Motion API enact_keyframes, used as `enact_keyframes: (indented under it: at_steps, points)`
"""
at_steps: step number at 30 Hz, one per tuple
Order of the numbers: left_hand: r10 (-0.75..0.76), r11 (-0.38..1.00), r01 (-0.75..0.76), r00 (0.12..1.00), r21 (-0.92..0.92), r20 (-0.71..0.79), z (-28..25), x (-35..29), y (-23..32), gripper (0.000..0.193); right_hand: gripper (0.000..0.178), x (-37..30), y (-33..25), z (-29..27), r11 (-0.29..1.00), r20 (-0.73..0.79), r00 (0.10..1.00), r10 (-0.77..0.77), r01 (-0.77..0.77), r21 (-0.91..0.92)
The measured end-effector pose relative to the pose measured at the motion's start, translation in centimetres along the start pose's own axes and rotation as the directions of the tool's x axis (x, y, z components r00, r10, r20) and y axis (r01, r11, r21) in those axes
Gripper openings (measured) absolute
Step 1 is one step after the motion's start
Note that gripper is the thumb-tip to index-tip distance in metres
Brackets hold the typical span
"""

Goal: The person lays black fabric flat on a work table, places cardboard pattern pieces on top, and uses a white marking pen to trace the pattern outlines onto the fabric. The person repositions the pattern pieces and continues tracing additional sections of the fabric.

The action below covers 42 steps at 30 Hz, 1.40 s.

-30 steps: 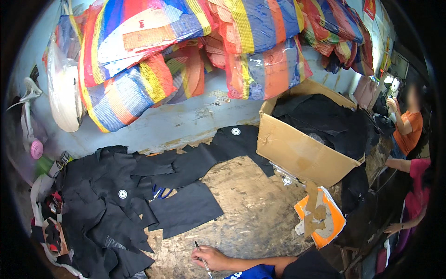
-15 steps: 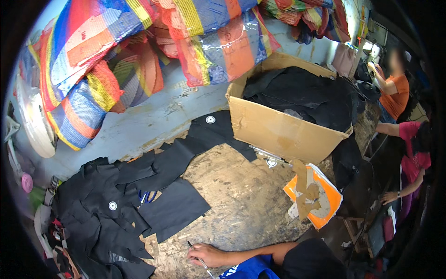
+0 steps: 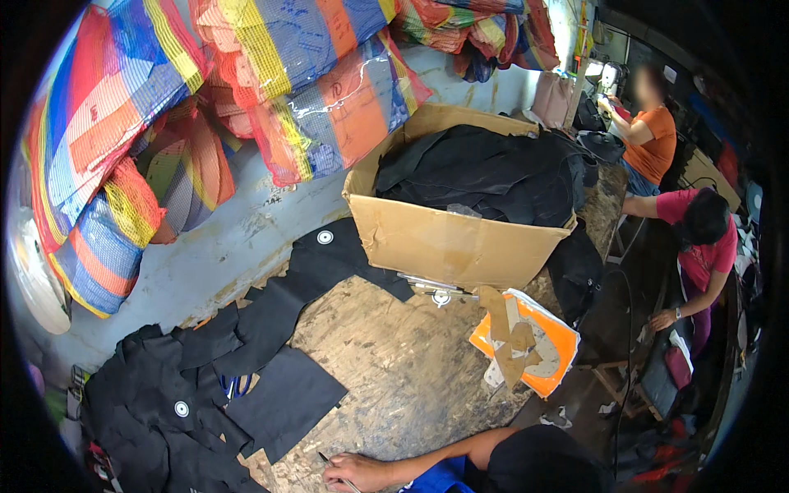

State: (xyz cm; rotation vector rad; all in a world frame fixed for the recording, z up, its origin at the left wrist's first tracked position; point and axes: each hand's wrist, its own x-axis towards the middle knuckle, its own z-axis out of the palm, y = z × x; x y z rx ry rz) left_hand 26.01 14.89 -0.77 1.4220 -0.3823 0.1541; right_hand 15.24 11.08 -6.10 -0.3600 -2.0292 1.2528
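Observation:
My right hand (image 3: 362,472) rests on the worn wooden table (image 3: 386,353) at the lower edge, fingers closed around a slim pen (image 3: 324,457) whose dark end points up and left. My left hand is out of the picture. Just beyond my right hand lies a flat black fabric piece (image 3: 297,403). To the left, a heap of black cut fabric (image 3: 140,394) spreads over the table, and a longer black strip (image 3: 271,308) runs up toward the box. A pair of scissors with blue handles (image 3: 238,385) lies partly under the fabric.
A cardboard box (image 3: 452,246) full of black fabric stands at the back. Brown card templates (image 3: 511,341) lie on an orange-and-white packet (image 3: 559,345) at right. Striped mesh bags (image 3: 320,99) hang above. Two people, in orange (image 3: 657,140) and pink (image 3: 699,246), are at the right.
The whole view has swung, so the table and box sit further left and lower. My right hand still holds the pen near the same fabric piece. More of the person in pink shows.

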Motion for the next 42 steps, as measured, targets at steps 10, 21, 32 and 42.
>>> enact_keyframes:
  at_steps: [10, 21, 32, 42]
  points:
    - [-0.002, 1.0, 0.005, 0.995, -0.028, 0.102, 0.3, 1.6, -1.5, 0.038, 0.016, 0.0, 0.2, 0.3, 1.0, -0.019, 1.0, -0.016, 0.015, -0.003]
    - [-0.002, 0.999, 0.008, 0.992, -0.045, 0.126, 0.3, 2.3, -1.9, 0.041, 0.016, 0.0, 0.2, 0.2, 1.0, -0.003, 1.0, 0.006, -0.006, 0.007]
    - [0.0, 1.0, 0.002, 0.996, -0.029, 0.087, 0.2, 2.4, -1.4, 0.044, 0.015, 0.1, 0.3, 0.2, 1.0, 0.003, 1.0, -0.008, 0.008, -0.005]
    - [-0.007, 0.999, 0.011, 0.996, -0.049, 0.089, 0.6, 3.0, -1.9, 0.046, 0.015, 0.2, 0.1, 0.0, 0.998, 0.032, 0.998, 0.047, -0.048, 0.03]
